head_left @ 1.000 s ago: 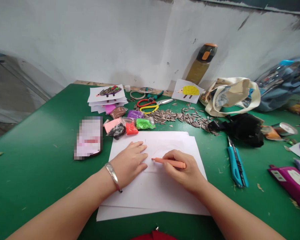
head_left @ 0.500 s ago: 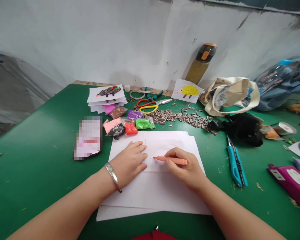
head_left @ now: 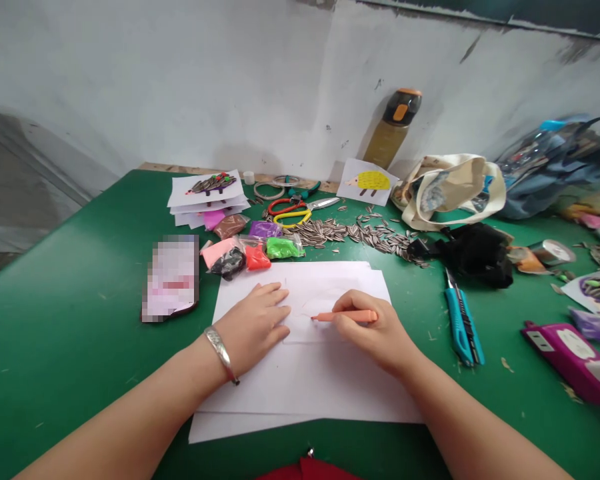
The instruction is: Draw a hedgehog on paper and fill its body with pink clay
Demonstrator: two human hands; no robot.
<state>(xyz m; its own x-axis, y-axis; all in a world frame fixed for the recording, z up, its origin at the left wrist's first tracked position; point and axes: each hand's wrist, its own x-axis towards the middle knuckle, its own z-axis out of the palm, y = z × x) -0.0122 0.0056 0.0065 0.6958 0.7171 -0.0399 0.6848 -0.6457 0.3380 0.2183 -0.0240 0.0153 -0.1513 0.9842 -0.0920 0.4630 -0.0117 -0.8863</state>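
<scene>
Green table (head_left: 80, 360) sits under white paper (head_left: 300, 393). The right hand (head_left: 380, 335) pinches the orange pen (head_left: 353, 316), which leans sideways, tip pointing left toward the left hand (head_left: 250, 328), flat on the paper, fingers a bit apart.

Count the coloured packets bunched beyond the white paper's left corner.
7. Back, left to right: magenta one, brown one, purple one. Front, left to right: pink one, black one, red one, green one. More may be hidden.
</scene>
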